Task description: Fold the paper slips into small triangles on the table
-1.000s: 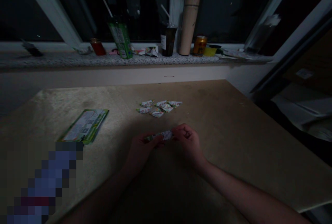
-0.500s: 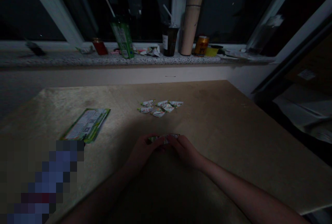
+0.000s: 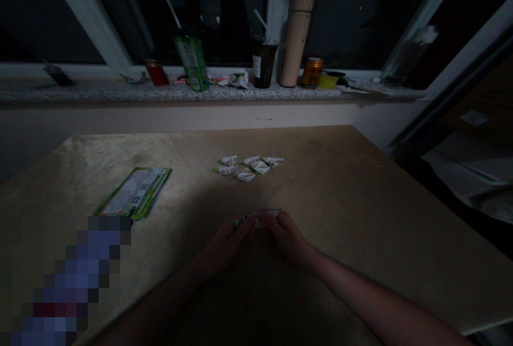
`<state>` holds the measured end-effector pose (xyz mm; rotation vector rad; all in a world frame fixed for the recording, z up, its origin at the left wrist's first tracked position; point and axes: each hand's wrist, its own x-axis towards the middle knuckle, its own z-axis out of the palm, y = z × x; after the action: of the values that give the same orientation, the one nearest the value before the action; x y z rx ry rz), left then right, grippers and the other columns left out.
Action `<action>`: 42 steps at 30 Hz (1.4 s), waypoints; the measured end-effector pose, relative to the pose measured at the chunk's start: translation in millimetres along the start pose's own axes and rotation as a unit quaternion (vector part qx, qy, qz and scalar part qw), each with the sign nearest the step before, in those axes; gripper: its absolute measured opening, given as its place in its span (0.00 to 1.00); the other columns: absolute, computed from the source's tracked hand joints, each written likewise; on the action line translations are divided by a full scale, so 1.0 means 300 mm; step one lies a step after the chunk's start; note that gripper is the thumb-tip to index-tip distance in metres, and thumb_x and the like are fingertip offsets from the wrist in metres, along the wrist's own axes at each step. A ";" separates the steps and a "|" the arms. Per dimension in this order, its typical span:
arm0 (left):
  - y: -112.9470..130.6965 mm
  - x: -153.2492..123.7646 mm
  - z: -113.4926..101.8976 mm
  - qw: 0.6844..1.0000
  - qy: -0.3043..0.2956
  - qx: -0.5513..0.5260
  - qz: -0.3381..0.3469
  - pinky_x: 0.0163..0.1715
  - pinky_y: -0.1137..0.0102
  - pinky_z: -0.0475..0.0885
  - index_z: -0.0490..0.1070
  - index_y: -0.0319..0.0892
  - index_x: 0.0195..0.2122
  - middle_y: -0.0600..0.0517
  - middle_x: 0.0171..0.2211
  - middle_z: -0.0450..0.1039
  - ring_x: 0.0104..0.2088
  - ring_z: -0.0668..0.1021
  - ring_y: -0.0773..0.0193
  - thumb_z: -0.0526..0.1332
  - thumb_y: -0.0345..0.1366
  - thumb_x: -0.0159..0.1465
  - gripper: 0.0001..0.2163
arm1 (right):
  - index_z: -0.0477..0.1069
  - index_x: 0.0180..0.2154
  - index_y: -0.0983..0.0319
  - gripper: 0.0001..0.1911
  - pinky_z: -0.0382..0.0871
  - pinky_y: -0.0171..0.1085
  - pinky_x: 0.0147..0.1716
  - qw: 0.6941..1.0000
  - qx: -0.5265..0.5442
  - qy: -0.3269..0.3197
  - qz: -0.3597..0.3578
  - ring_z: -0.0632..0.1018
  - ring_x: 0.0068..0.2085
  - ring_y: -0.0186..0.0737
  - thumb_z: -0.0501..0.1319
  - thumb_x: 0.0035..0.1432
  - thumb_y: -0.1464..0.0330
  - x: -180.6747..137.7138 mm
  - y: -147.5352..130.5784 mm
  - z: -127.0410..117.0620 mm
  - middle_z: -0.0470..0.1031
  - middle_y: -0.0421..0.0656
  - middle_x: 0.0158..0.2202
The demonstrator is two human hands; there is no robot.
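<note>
Between my two hands is a small printed packet [image 3: 260, 218], white with some green, held just above the table near its middle. My left hand [image 3: 230, 236] is closed on its left end, thumb on the near face. On the right end my right hand [image 3: 286, 234] is closed in the same way. My fingers and the dim light hide much of the packet. Beyond my hands, several small folded packets [image 3: 246, 174] of similar print lie in a loose cluster on the table [image 3: 320, 196].
A flat green and white package [image 3: 134, 192] lies at the left, beside a blurred-out bluish area. Along the granite sill [image 3: 224, 92] stand a green cup [image 3: 191, 63], a dark cup with a straw [image 3: 263, 65], a tall pinkish flask [image 3: 295, 41] and an orange can [image 3: 312, 72].
The packet and both hands have shifted slightly, with the left hand a little lower. More of the packet's printed face shows between the fingers.
</note>
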<state>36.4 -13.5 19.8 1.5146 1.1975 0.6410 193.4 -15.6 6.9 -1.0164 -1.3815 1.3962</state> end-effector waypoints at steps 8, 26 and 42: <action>-0.013 0.008 -0.002 0.999 -0.015 -0.036 -0.016 0.27 0.71 0.63 0.59 0.43 0.21 0.57 0.20 0.59 0.24 0.64 0.65 0.51 0.54 0.59 0.20 | 0.70 0.23 0.63 0.23 0.55 0.31 0.24 0.996 0.050 -0.065 0.040 0.60 0.23 0.30 0.54 0.57 0.51 -0.001 0.016 0.003 0.61 0.37 0.20; -0.020 0.020 -0.015 0.998 0.057 -0.007 -0.024 0.28 0.70 0.63 0.60 0.44 0.22 0.55 0.22 0.61 0.27 0.66 0.61 0.49 0.54 0.60 0.20 | 0.58 0.21 0.61 0.23 0.50 0.31 0.20 1.000 -0.001 0.009 0.026 0.56 0.21 0.29 0.55 0.54 0.49 0.010 0.003 -0.011 0.55 0.34 0.18; -0.024 0.033 -0.049 0.997 0.075 0.011 -0.010 0.26 0.70 0.62 0.62 0.43 0.20 0.55 0.20 0.61 0.24 0.66 0.62 0.48 0.57 0.58 0.23 | 0.59 0.18 0.61 0.22 0.46 0.31 0.16 0.992 0.095 -0.011 0.078 0.55 0.17 0.27 0.59 0.50 0.51 0.022 0.024 -0.025 0.54 0.33 0.14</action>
<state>24.7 0.9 15.6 1.4915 1.3350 0.7409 198.5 -7.1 -0.4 -1.0017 -1.1786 1.6260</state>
